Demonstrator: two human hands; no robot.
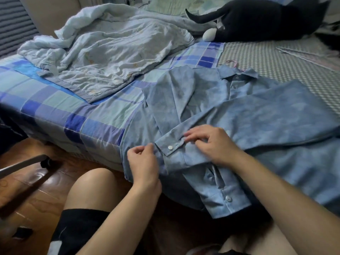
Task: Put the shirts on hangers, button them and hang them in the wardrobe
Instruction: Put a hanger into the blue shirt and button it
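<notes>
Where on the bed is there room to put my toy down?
The checked sheet between the crumpled blanket and the blue shirt is bare. So is the grey patterned cover between the shirt and the black plush. Near both hands it is crowded.

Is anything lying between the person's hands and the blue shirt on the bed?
Nothing visible does. The right hand already rests on the blue shirt, fingers curled at the sleeve cuff. The left hand is at the shirt's edge just beside that cuff. The crumpled quilt and black plush toy lie farther back on the bed.
</notes>
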